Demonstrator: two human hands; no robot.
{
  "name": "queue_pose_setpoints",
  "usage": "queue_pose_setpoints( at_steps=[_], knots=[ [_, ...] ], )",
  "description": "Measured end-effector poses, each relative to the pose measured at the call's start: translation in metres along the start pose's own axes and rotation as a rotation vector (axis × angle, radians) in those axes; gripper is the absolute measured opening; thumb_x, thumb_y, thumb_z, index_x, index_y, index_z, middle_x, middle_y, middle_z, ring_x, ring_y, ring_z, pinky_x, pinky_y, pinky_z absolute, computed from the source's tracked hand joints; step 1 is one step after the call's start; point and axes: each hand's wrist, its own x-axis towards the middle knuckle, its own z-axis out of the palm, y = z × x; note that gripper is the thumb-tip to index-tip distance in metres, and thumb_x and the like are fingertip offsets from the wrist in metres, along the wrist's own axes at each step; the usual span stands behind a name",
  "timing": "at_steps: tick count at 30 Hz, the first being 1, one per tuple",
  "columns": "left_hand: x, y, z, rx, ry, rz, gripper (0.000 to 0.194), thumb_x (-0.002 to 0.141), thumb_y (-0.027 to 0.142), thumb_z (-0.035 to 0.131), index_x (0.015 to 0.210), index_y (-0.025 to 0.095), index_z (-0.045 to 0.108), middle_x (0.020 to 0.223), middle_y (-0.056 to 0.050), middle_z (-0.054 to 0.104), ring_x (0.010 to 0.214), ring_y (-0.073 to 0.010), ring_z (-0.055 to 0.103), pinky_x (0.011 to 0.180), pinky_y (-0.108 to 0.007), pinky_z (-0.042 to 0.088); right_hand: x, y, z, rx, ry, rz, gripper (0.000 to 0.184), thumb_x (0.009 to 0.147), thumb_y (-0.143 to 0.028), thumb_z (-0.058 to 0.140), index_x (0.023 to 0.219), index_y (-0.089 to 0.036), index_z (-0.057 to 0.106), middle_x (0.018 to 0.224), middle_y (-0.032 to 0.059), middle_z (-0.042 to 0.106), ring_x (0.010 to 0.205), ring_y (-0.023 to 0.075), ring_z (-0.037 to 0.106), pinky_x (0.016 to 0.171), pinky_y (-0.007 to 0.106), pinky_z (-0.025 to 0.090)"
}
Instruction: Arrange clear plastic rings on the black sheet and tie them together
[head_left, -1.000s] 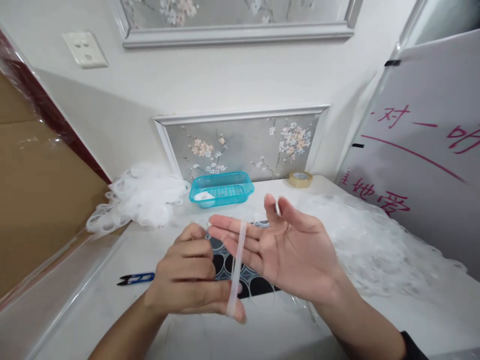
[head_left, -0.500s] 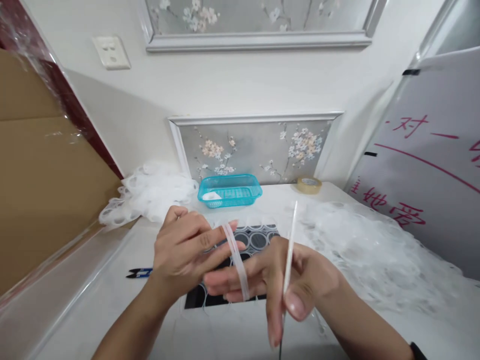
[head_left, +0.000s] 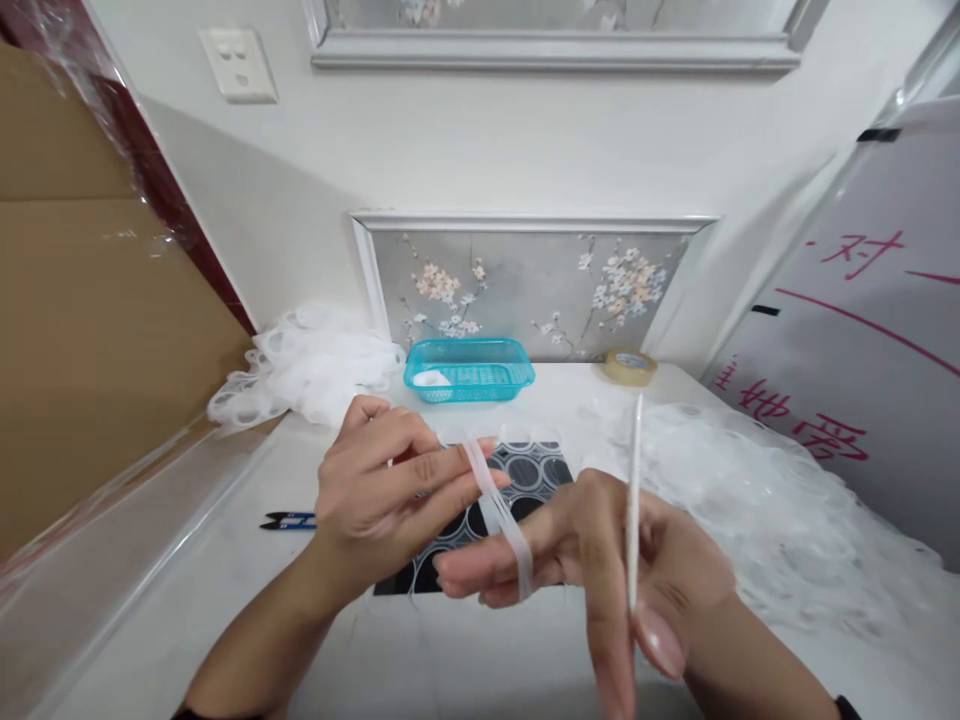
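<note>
A white, translucent stretchy loop [head_left: 495,505] runs between my two hands over the table. Around two outstretched fingers of my left hand [head_left: 375,485] passes its upper end, while its lower end goes round fingers of my right hand [head_left: 592,550]. Between thumb and index finger, that right hand also pinches a thin white stick [head_left: 634,490], held upright; its lower end is hidden. Beneath both hands lies a black sheet [head_left: 394,580] with pale ring shapes on it, partly covered by my fingers. Blue-handled thread snips [head_left: 289,521] rest beside my left wrist, partly hidden.
White ring-shaped loops are heaped at the back left [head_left: 307,365], with a larger heap on the right [head_left: 765,510]. By the wall stand a turquoise basket [head_left: 517,360] and a tape roll [head_left: 630,368]. Cardboard [head_left: 112,360] borders the left, a board with red writing [head_left: 885,330] the right.
My right hand has moved right, away from my left hand, with the stick still pinched. The loop is drawn out longer. The whole view has shifted a little.
</note>
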Motion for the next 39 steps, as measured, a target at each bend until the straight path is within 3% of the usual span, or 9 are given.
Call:
queue_pose_setpoints(
  at_steps=[3, 11, 17, 19, 21, 23, 27, 34, 39],
  knots=[
    [0.0, 0.0, 0.0, 0.016, 0.013, 0.009, 0.02, 0.074, 0.019, 0.074, 0.092, 0.027, 0.07, 0.058, 0.007, 0.05, 0.051, -0.0079, 0.043, 0.06, -0.031, 0.032, -0.002, -0.002, 0.005, 0.017, 0.027, -0.036, 0.028, 0.087, -0.039, 0.053, 0.075, -0.029, 0.077, 0.109, 0.0029, 0.068, 0.126, 0.0228, 0.047, 0.106, 0.035, 0.038],
    [0.001, 0.002, 0.002, 0.027, 0.025, -0.009, 0.017, 0.076, 0.02, 0.073, 0.09, 0.028, 0.07, 0.059, 0.006, 0.049, 0.052, -0.0079, 0.042, 0.061, -0.032, 0.031, -0.002, -0.013, 0.005, -0.074, 0.057, 0.152, 0.038, 0.078, -0.046, 0.061, 0.047, -0.026, 0.069, 0.123, -0.0024, 0.06, 0.122, 0.0236, 0.051, 0.102, 0.027, 0.04],
    [0.003, 0.005, 0.003, 0.021, 0.026, -0.02, 0.015, 0.075, 0.018, 0.073, 0.086, 0.028, 0.071, 0.057, 0.005, 0.051, 0.054, -0.0092, 0.044, 0.061, -0.032, 0.031, -0.004, -0.009, 0.004, -0.071, 0.074, 0.061, 0.035, 0.08, -0.047, 0.06, 0.057, -0.024, 0.073, 0.118, 0.0044, 0.065, 0.124, 0.0254, 0.05, 0.102, 0.032, 0.04],
    [0.004, 0.005, 0.007, -0.074, 0.002, -0.149, 0.009, 0.076, 0.019, 0.072, 0.08, 0.027, 0.072, 0.056, 0.005, 0.053, 0.053, -0.0084, 0.046, 0.059, -0.03, 0.033, -0.001, -0.006, -0.003, -0.18, 0.042, 0.065, 0.023, 0.076, -0.041, 0.067, 0.069, -0.022, 0.076, 0.105, 0.0092, 0.071, 0.125, 0.0265, 0.048, 0.105, 0.036, 0.037],
    [0.003, 0.001, 0.013, -0.286, -0.096, -0.434, 0.008, 0.079, 0.026, 0.07, 0.072, 0.025, 0.072, 0.053, 0.005, 0.053, 0.051, -0.0076, 0.047, 0.053, -0.026, 0.036, 0.004, -0.001, -0.015, -0.363, 0.058, 0.045, 0.015, 0.077, -0.03, 0.069, 0.083, -0.019, 0.077, 0.093, 0.0101, 0.073, 0.122, 0.0251, 0.05, 0.103, 0.037, 0.039],
    [0.001, -0.009, 0.023, -0.557, -0.184, -0.746, 0.023, 0.081, 0.038, 0.066, 0.065, 0.022, 0.072, 0.051, 0.003, 0.052, 0.048, -0.0074, 0.047, 0.049, -0.024, 0.039, 0.011, 0.005, -0.031, -0.513, 0.123, -0.005, 0.015, 0.079, -0.022, 0.067, 0.091, -0.019, 0.076, 0.1, 0.0088, 0.07, 0.114, 0.0216, 0.055, 0.093, 0.033, 0.046],
    [-0.007, -0.036, 0.051, -0.908, -0.063, -1.087, 0.025, 0.077, 0.044, 0.067, 0.071, 0.021, 0.072, 0.076, -0.004, 0.067, 0.064, -0.011, 0.059, 0.055, -0.024, 0.049, 0.021, 0.016, -0.064, -0.557, 0.233, -0.083, 0.013, 0.081, -0.023, 0.064, 0.088, -0.023, 0.075, 0.113, 0.0052, 0.064, 0.102, 0.0171, 0.058, 0.079, 0.029, 0.049],
    [-0.025, -0.071, 0.085, -0.824, 0.008, -1.122, 0.033, 0.076, 0.045, 0.063, 0.093, 0.017, 0.069, 0.109, -0.01, 0.066, 0.096, -0.0215, 0.065, 0.084, -0.037, 0.054, 0.023, 0.041, -0.105, -0.5, 0.358, -0.134, 0.011, 0.08, -0.034, 0.066, 0.085, -0.029, 0.075, 0.114, 0.0021, 0.064, 0.103, 0.0196, 0.057, 0.092, 0.038, 0.044],
    [-0.026, -0.142, 0.088, -0.558, -0.033, -1.069, 0.05, 0.082, 0.052, 0.054, 0.11, 0.01, 0.059, 0.126, -0.013, 0.056, 0.111, -0.021, 0.057, 0.092, -0.032, 0.048, 0.015, 0.039, -0.118, -0.458, 0.605, -0.144, 0.012, 0.078, -0.034, 0.068, 0.086, -0.025, 0.073, 0.111, 0.0038, 0.066, 0.108, 0.0193, 0.056, 0.096, 0.037, 0.041]
  ],
)
